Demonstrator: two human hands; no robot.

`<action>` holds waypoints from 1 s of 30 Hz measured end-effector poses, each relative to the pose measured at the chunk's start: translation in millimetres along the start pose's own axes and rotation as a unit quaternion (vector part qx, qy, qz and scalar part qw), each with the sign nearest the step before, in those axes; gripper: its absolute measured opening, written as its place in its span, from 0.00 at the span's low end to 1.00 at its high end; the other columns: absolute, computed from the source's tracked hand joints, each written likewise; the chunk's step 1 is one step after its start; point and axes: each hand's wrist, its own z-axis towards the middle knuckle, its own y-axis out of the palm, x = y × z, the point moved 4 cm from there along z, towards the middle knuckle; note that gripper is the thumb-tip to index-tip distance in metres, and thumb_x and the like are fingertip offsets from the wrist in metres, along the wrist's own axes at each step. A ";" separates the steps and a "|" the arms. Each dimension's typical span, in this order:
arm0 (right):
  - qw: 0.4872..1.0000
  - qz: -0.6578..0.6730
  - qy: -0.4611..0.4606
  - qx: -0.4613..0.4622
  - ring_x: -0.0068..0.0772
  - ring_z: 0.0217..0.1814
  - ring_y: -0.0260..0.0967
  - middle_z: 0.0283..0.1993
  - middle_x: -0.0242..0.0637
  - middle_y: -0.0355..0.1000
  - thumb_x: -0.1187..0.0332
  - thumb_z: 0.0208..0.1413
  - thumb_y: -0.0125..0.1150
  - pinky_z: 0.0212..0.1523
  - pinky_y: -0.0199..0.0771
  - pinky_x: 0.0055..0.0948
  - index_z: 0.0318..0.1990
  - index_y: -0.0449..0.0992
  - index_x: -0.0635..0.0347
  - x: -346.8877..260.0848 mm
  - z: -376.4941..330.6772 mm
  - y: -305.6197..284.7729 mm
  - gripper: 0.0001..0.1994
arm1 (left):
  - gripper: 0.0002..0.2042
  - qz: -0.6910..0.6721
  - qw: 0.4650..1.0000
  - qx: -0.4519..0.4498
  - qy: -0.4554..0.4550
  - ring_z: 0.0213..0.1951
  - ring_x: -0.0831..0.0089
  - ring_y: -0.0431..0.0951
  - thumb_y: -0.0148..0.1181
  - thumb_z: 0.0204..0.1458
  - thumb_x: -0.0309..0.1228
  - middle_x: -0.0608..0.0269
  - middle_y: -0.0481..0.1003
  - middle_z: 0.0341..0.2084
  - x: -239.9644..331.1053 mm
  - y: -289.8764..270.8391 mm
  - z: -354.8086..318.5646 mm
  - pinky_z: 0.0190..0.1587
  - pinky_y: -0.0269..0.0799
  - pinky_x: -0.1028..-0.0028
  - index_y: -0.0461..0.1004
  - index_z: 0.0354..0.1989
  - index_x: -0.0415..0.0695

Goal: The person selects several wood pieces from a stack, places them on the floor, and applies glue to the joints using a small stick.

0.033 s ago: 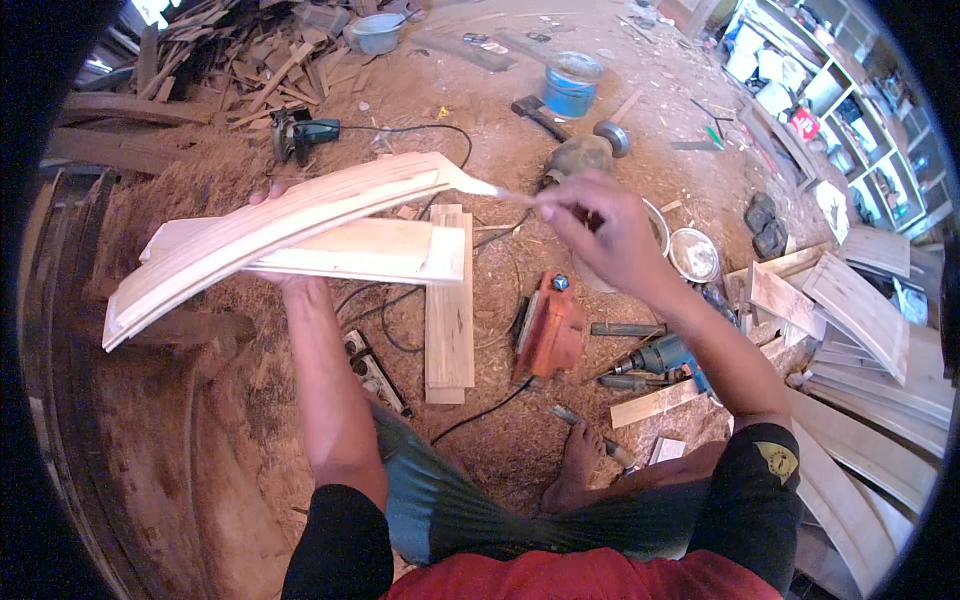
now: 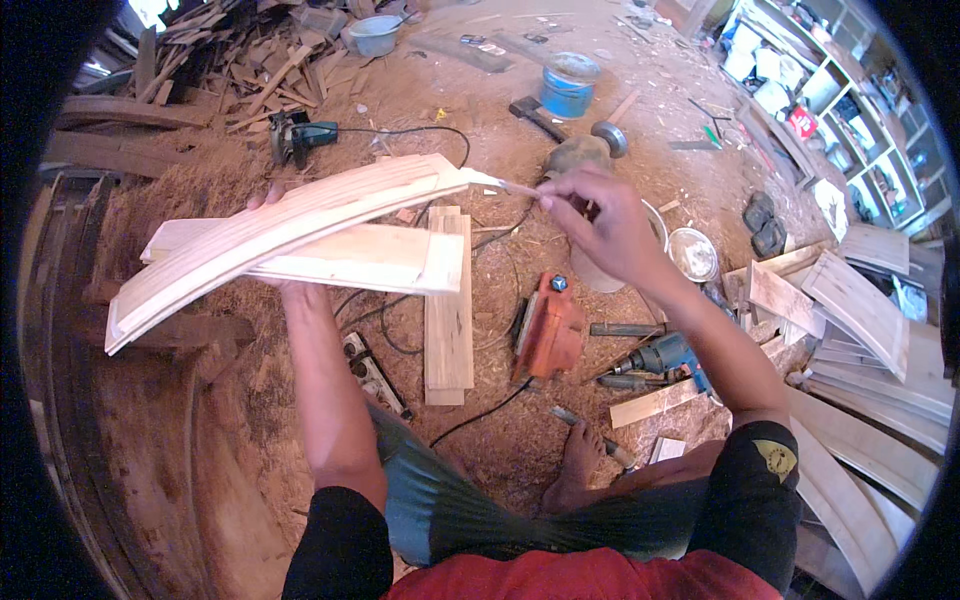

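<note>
Curved board [image 2: 270, 224] at left, with a white-tipped stick [image 2: 520, 190] at its right end.
The right hand [image 2: 602, 215] pinches the stick; the left hand [image 2: 266, 197] grips the curved board and a straighter board [image 2: 360, 250] crossed beneath. Whiteness shows at the right tip; the upper face is bare.

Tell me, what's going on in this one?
A person sits holding a curved pale wooden board and a second board crossed beneath it in the left hand. The right hand grips a thin stick whose whitish tip is at the curved board's right end; whether it touches is hard to tell. An orange power tool and a drill lie on the floor nearby.
</note>
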 end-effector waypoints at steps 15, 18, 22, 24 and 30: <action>0.990 -0.127 -0.044 0.047 0.40 0.36 0.73 0.34 0.39 0.73 0.71 0.52 0.65 0.36 0.73 0.35 0.37 0.81 0.59 11.8 14.8 11.8 0.06 | 0.14 -0.099 0.994 -0.017 -0.052 0.53 0.54 0.65 0.47 0.62 0.48 0.65 0.73 0.39 -34.3 9.2 -4.6 0.64 0.53 0.46 0.72 0.42 0.53; 0.988 -0.146 -0.033 0.038 0.40 0.36 0.74 0.34 0.37 0.73 0.71 0.51 0.66 0.34 0.74 0.36 0.36 0.82 0.58 4.9 4.5 24.4 0.06 | 0.14 -0.101 0.993 -0.021 -0.055 0.52 0.54 0.66 0.47 0.61 0.48 0.65 0.73 0.39 -37.0 6.0 -1.5 0.64 0.53 0.47 0.72 0.42 0.52; 0.989 -0.149 -0.016 0.007 0.39 0.33 0.74 0.34 0.36 0.72 0.71 0.52 0.65 0.31 0.74 0.34 0.36 0.82 0.57 -1.2 -11.5 34.5 0.05 | 0.14 -0.089 0.994 -0.008 -0.056 0.52 0.53 0.67 0.48 0.61 0.48 0.63 0.73 0.39 -25.9 6.2 -2.6 0.64 0.54 0.47 0.71 0.42 0.52; 0.990 -0.141 -0.013 -0.006 0.38 0.32 0.74 0.34 0.36 0.72 0.71 0.52 0.65 0.30 0.73 0.33 0.36 0.82 0.57 -3.0 -18.2 34.4 0.05 | 0.14 -0.025 0.999 0.041 -0.018 0.46 0.64 0.71 0.46 0.63 0.47 0.64 0.72 0.36 -16.7 0.6 -3.6 0.63 0.56 0.51 0.71 0.41 0.51; 0.997 -0.039 -0.066 0.008 0.43 0.32 0.73 0.34 0.39 0.73 0.69 0.53 0.64 0.32 0.75 0.39 0.35 0.82 0.56 -11.3 -17.0 5.5 0.04 | 0.15 -0.029 0.999 0.007 -0.028 0.46 0.65 0.70 0.47 0.62 0.48 0.65 0.72 0.37 -22.2 14.0 -2.2 0.59 0.59 0.48 0.71 0.42 0.50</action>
